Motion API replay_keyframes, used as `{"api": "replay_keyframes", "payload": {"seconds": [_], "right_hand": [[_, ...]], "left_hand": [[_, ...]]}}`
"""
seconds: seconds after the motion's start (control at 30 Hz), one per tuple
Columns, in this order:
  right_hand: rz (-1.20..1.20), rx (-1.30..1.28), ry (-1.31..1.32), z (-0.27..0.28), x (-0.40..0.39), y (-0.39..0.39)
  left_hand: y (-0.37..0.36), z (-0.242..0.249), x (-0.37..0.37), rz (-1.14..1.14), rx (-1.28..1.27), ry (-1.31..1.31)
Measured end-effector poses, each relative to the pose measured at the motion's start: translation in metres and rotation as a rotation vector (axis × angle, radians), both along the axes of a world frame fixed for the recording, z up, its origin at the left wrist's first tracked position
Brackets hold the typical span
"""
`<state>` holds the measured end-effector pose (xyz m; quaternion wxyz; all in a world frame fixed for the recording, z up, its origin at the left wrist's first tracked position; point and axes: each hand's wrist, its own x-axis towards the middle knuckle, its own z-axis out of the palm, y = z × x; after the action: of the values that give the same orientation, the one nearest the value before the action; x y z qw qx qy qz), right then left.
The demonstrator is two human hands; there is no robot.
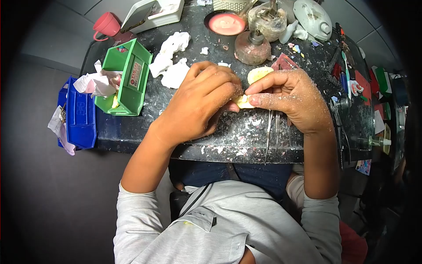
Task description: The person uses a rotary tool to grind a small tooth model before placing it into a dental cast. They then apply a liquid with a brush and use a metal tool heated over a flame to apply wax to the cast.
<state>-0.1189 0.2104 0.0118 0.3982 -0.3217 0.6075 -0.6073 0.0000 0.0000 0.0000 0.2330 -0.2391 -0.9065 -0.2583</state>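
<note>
A small pale yellow piece (243, 102) is pinched between my two hands above the black table. My left hand (202, 99) is curled, its fingertips at the left side of the piece. On the other side, my right hand (290, 97) grips it between thumb and index finger, and white dust covers the skin. Just behind the right fingers lies another yellow piece (259, 75). Thin metal tools (277, 127) lie below the right hand near the table's front edge.
Around the black table (127, 136) are a green bin (140, 83), a blue bin (83, 115), crumpled white paper (176, 72), a pink cup (107, 24), a dish of pink material (226, 23), a round jar (252, 49) and more tools (344, 66) at the right.
</note>
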Motion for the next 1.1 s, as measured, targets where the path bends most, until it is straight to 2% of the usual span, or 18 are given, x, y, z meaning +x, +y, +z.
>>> {"api": "replay_keyframes", "payload": {"seconds": [0.07, 0.2, 0.27, 0.57, 1.1], "right_hand": [[-0.011, 0.038, 0.105, 0.003, 0.0, 0.002], [0.009, 0.136, 0.131, 0.01, 0.0, 0.003], [0.017, 0.065, -0.004, 0.01, 0.001, 0.002], [0.051, 0.031, -0.164, 0.006, 0.001, -0.001], [0.117, 0.191, -0.09, 0.015, -0.002, 0.005]], "left_hand": [[0.0, 0.004, 0.001, -0.008, -0.041, -0.009], [0.001, 0.006, 0.002, -0.016, -0.033, -0.035], [0.001, 0.005, 0.003, -0.04, -0.007, -0.05], [-0.003, 0.001, 0.002, -0.05, 0.04, 0.0], [-0.002, 0.003, 0.004, -0.143, 0.112, -0.069]]}}
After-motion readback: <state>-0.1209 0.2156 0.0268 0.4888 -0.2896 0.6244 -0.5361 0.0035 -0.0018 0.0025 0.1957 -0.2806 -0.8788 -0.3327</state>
